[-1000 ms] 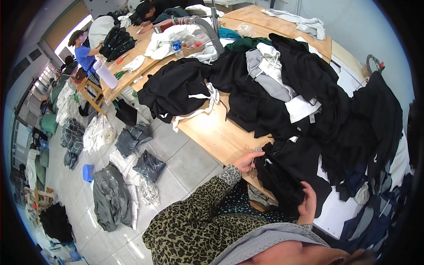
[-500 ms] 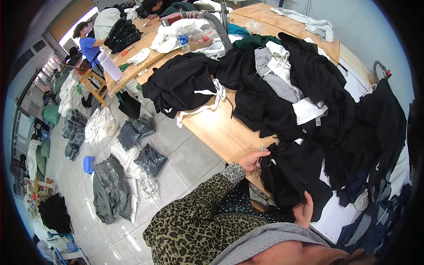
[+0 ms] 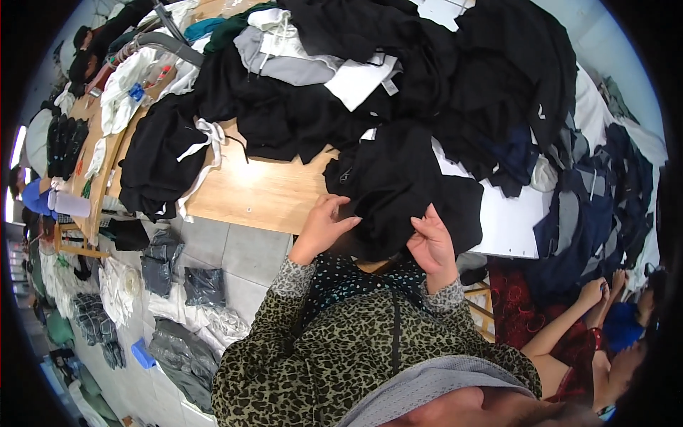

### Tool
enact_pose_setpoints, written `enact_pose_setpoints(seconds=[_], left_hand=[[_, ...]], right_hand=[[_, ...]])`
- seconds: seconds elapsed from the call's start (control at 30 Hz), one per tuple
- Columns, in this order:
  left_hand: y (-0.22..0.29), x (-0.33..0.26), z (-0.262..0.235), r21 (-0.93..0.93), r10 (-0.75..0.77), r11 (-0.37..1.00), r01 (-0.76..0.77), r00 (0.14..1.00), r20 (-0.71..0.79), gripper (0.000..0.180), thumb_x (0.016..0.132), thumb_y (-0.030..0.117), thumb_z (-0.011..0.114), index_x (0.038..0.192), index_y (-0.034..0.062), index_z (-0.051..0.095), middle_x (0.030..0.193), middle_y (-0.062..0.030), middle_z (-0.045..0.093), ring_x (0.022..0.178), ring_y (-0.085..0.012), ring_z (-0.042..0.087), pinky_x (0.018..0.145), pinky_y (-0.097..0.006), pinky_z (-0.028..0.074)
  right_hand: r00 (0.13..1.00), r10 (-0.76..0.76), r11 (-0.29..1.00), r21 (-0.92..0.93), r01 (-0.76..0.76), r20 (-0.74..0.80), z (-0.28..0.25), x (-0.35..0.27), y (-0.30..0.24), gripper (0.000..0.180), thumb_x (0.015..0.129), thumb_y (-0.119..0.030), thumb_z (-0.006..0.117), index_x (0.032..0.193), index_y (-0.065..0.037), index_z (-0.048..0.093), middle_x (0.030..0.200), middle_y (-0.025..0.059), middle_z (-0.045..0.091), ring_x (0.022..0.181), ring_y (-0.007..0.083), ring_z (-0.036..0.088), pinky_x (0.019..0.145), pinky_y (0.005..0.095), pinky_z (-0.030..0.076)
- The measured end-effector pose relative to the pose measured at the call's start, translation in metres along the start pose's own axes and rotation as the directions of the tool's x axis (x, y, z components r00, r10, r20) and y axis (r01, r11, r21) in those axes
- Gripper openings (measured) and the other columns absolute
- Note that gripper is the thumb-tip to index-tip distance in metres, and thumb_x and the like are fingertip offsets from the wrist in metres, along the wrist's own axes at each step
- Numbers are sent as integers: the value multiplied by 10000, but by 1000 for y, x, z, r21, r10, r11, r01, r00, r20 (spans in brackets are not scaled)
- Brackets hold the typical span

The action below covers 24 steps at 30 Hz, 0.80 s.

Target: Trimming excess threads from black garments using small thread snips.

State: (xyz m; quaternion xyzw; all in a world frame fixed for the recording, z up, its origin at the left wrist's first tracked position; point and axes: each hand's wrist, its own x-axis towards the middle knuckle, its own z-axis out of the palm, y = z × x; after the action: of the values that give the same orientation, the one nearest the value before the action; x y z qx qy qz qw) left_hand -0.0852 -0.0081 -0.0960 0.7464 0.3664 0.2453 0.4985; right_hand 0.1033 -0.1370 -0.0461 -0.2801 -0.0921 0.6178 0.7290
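In front of me a black cloth garment lies bunched over the table's near edge. My left hand is at its left side, thumb and fingers apart, with nothing visible between them. My right hand is raised at the garment's near edge, palm partly showing and fingers loosely bent; I see nothing held in it. A small greyish outlined item rests on the garment's upper left part, too small to name.
More black garments heap across the wooden table, with a grey-and-white garment on top. Navy clothes hang at right. Another person's arms are at lower right. Dark plastic-bagged bundles lie on the tiled floor.
My view has swung to the right. My left hand has let go of a small clear item it held by the garment. My right hand has come off the cloth's near edge and lifted.
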Motion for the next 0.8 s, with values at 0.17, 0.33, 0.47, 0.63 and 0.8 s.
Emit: enact_pose_setpoints(seconds=[0.17,0.33,0.47,0.63,0.8], left_hand=[[17,-8,9,88,57,995,-47,991,-119,323,758,118,713,1038,1,600,1005,-70,520,683,-133,490,641,-250,456],[32,-15,21,-13,77,996,-84,963,-257,212,781,60,680,973,1,612,959,-54,543,630,-110,502,589,-234,446],[50,-14,32,-222,168,953,-205,970,-175,129,796,15,660,920,3,628,869,-42,574,642,-88,529,569,-208,432],[64,-7,41,-214,205,951,-223,974,-100,154,777,26,681,923,10,632,852,-28,573,615,-70,509,554,-202,418],[63,-11,44,-248,185,949,-194,981,-58,193,769,7,691,952,-4,631,887,-15,561,636,-43,473,564,-183,404]], right_hand=[[1000,-17,1000,-24,17,-10,-12,-8,4,564,858,112,437,1381,-56,311,1293,77,488,1138,170,531,980,315,428],[1000,-19,1000,-23,19,-22,-6,-14,8,585,851,117,446,1391,-55,302,1332,63,456,1175,150,494,998,285,401],[999,-31,999,-42,30,-15,-7,-16,15,597,855,108,448,1404,-49,278,1356,67,430,1193,147,477,1008,270,381],[993,-25,1000,7,26,-113,1,-18,14,293,903,-31,515,1192,10,506,1206,58,544,1101,126,520,958,254,398],[965,-176,973,-182,141,-196,-10,-18,13,165,911,-86,540,1020,26,594,1045,48,608,981,118,562,879,246,437]])
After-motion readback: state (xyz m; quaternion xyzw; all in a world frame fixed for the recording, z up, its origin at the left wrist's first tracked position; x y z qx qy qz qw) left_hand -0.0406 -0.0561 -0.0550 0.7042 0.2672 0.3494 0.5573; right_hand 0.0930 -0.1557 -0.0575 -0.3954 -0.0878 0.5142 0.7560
